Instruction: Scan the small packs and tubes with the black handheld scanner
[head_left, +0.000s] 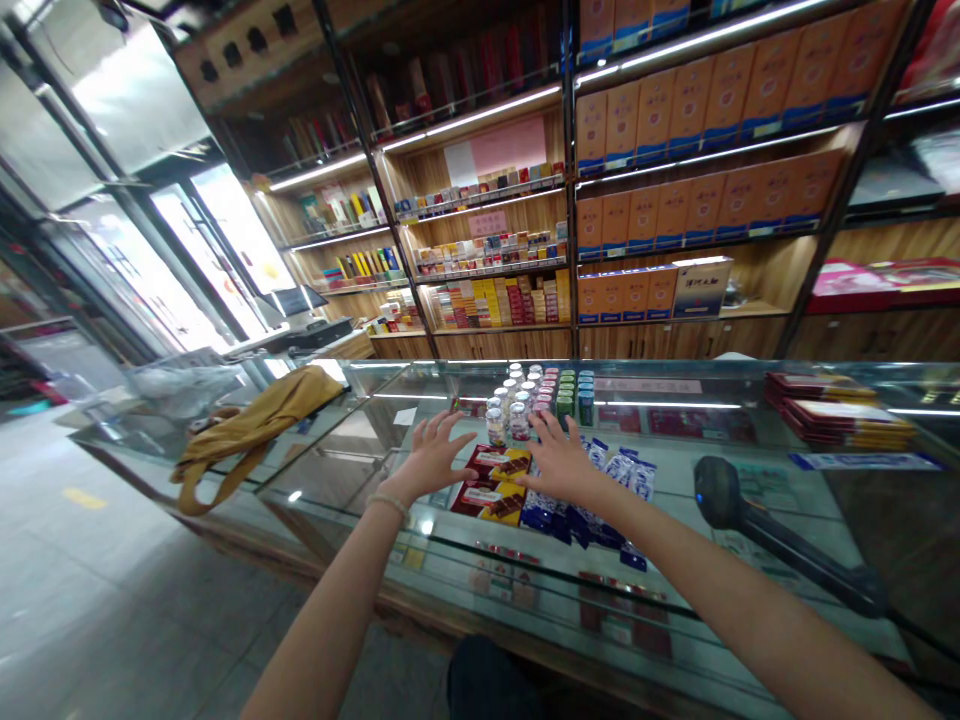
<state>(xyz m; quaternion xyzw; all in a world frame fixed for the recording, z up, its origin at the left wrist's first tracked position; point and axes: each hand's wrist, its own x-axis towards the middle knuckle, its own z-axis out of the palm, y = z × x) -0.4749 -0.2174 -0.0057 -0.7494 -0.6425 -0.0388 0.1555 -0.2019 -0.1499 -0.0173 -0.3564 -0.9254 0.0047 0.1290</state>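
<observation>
Both hands reach over a glass counter. My left hand (431, 458), a band round its wrist, has its fingers spread beside red and yellow chocolate packs (489, 497) laid in two rows. Over the right side of those packs hovers my right hand (564, 462), fingers apart, holding nothing that I can see. Blue and white wrapped snack packets (641, 478) lie right of the packs, partly under my right hand and forearm. Behind the hands stand several small clear jars with white lids (495, 420), next to pink, green (566, 390) and blue (586, 395) small cylinders.
A black barcode scanner (780, 545) rests on the counter at right. Stacks of red and yellow packs (847, 415) sit behind it, with a long blue packet (866, 462). A mustard cloth bag (259, 420) lies at left. Shelves of orange boxes (690, 105) line the back wall.
</observation>
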